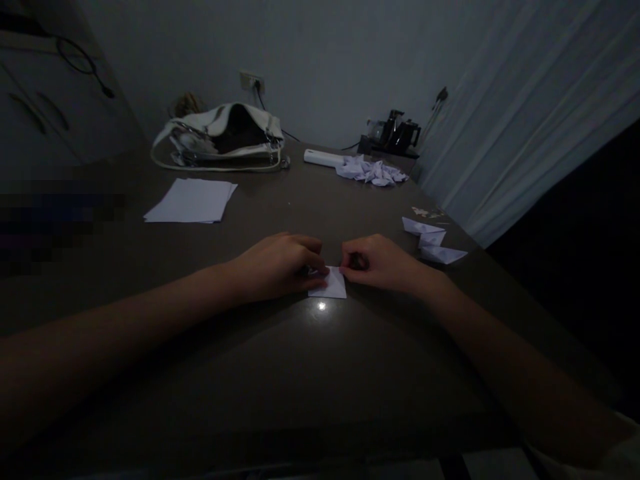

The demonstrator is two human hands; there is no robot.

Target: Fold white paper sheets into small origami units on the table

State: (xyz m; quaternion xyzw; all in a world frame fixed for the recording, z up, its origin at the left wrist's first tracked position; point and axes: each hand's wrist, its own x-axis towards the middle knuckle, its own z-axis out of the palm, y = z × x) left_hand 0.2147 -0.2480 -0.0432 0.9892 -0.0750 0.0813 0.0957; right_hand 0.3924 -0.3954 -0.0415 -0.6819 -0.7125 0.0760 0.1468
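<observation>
A small folded piece of white paper (pixel 336 288) lies flat on the dark table in front of me. My left hand (pixel 280 267) rests over its left side, the thumb and curled fingers holding it against the tabletop. At the paper's upper right corner, my right hand (pixel 383 263) has thumb and forefinger closed in a pinch on the edge. The left fingers cover part of the paper, so its folds there are hidden.
A stack of white paper sheets (pixel 193 201) lies at the left, before a white handbag (pixel 225 137). Folded paper pieces (pixel 373 171) are heaped beside a white bar-shaped object (pixel 323 158) at the back. More folded pieces (pixel 433 240) sit near the right edge, by a curtain (pixel 520 100).
</observation>
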